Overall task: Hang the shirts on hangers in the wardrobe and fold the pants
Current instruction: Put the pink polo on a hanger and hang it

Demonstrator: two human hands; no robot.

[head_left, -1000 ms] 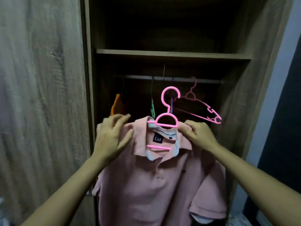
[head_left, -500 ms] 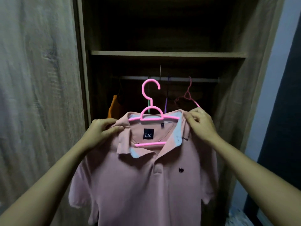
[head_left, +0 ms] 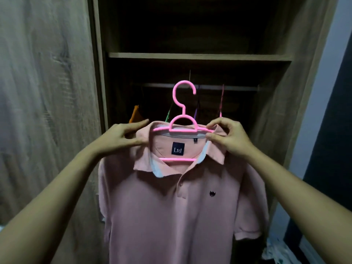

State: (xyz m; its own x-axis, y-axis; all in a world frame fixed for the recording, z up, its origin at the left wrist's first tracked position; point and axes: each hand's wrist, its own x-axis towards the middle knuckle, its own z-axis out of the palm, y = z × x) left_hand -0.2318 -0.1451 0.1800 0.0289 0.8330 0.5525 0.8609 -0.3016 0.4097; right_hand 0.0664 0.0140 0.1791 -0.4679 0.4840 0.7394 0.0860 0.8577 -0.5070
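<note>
One pink shirt (head_left: 171,216) is carried on one pink hanger (head_left: 183,111) in front of the wardrobe (head_left: 272,121). Its collar is pinched at either end by the left hand (head_left: 122,138) and the right hand (head_left: 230,140). Inside the wardrobe, one green hanger (head_left: 167,116), one purple hanger (head_left: 196,113) and one dark pink hanger (head_left: 221,100) are hung.

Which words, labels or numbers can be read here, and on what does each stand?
"Ltd": on the dark blue neck label inside the pink polo shirt.
Beside it, a small tag: too small to read.
On the chest, a dark emblem: no readable letters.
</note>
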